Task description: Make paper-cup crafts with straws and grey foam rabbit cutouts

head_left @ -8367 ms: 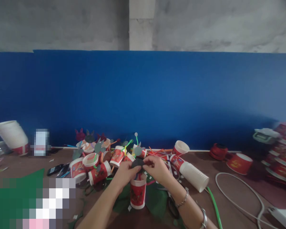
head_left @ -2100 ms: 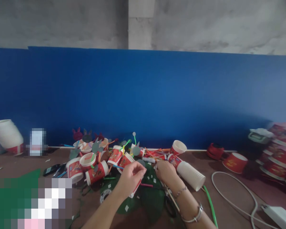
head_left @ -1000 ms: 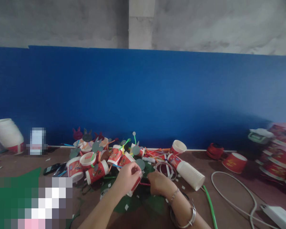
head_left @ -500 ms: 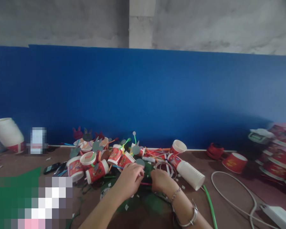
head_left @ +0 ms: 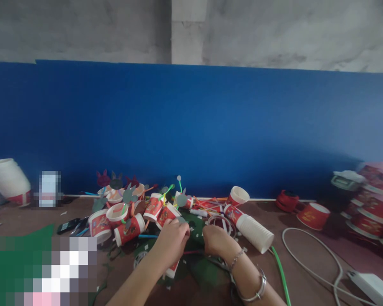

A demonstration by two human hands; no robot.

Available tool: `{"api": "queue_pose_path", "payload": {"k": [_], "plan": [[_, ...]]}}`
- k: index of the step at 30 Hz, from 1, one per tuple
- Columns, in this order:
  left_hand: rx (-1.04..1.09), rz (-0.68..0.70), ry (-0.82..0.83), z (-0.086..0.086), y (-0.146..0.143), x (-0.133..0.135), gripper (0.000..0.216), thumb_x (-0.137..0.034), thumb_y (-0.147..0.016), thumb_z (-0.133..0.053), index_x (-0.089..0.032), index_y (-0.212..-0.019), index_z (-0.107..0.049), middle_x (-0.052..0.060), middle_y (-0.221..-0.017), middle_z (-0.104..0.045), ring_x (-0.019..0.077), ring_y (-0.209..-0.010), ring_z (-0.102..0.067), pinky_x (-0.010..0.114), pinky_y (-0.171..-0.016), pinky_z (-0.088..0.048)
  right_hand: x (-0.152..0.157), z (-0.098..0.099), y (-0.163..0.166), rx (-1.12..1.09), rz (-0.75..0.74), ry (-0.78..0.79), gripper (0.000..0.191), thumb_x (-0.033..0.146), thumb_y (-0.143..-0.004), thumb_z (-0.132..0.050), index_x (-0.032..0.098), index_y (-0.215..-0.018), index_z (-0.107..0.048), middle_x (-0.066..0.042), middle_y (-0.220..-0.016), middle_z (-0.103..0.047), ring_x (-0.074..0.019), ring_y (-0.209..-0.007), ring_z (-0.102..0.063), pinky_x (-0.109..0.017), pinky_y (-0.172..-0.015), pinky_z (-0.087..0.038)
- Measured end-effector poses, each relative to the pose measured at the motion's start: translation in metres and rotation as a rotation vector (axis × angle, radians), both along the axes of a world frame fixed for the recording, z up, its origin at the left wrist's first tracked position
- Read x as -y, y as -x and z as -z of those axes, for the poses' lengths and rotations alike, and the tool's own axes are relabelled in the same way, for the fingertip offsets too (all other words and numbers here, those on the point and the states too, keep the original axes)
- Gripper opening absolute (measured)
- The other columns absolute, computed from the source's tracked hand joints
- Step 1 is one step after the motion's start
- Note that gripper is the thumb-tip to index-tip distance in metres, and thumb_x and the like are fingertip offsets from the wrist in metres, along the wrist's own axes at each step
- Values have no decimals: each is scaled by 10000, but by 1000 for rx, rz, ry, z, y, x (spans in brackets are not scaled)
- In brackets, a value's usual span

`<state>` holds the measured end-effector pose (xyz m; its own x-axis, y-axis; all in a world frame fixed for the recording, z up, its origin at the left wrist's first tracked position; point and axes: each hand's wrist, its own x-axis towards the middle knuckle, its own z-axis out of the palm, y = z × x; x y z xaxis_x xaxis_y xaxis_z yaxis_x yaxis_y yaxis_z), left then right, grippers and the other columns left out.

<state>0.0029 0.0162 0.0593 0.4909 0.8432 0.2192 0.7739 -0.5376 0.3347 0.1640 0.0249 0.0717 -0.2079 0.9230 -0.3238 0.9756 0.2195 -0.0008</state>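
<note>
My left hand is closed, fingers pressed together. A red and white paper cup shows tilted below its wrist and appears held, the grip itself hidden. My right hand, with bracelets at the wrist, is closed a little to the right. A thin pink stick spans the gap between both hands and runs in under my right fingers. A grey paper disc lies just beyond my left knuckles. Dark green material with white scraps is spread beneath the hands.
Decorated paper cups with coloured stems and animal cutouts crowd the left. A nested cup stack and a coil lie right of centre. Farther right are a white cable, a red tape dispenser and red tubs. A blue panel stands behind.
The paper cup has come into view below my left wrist. The pink stick sits slightly lower. My left hand has shifted a little left; my right hand stays nearly in place.
</note>
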Motion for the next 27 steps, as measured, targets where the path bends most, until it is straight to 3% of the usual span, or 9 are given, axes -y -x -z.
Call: {"api": "queue_pose_path", "payload": {"k": [7,12,17,22,27], "plan": [[-66,-69,-12,-13,7,2,148,-130,-828,-467,-205,-777,-584,44,-769,-634,215,-783,-565,351,-759,-343,4,4,5,-6,-13,-34,335,39,-735,-517,58,-1037,-662,-207,-1054,-668,-273,-1022,-624,-300,-863,-467],[-1,-97,-100,-27,17,0,177,-123,-840,-433,-208,-757,-564,37,-754,-622,217,-768,-557,357,-765,-353,0,6,8,15,10,17,339,17,-638,-601,56,-964,-689,-209,-964,-696,-299,-955,-653,-330,-796,-515],[76,-129,-127,-38,36,-9,206,-94,-826,-407,-210,-727,-547,20,-731,-607,204,-758,-552,357,-805,-355,2,4,5,16,4,16,383,26,-638,-609,79,-1010,-680,-202,-1018,-686,-277,-973,-651,-318,-839,-501],[52,-156,-97,-37,56,-21,198,-103,-817,-398,-205,-714,-533,33,-757,-614,206,-771,-545,336,-769,-363,5,6,7,50,25,45,383,1,-542,-655,86,-910,-719,-201,-933,-710,-315,-919,-667,-343,-765,-535],[58,-178,-47,-32,65,-23,182,-134,-820,-402,-209,-722,-536,28,-761,-618,201,-766,-548,304,-705,-354,11,4,7,14,9,-15,391,-3,-624,-590,70,-993,-695,-211,-1020,-685,-295,-991,-641,-329,-826,-510]]}}
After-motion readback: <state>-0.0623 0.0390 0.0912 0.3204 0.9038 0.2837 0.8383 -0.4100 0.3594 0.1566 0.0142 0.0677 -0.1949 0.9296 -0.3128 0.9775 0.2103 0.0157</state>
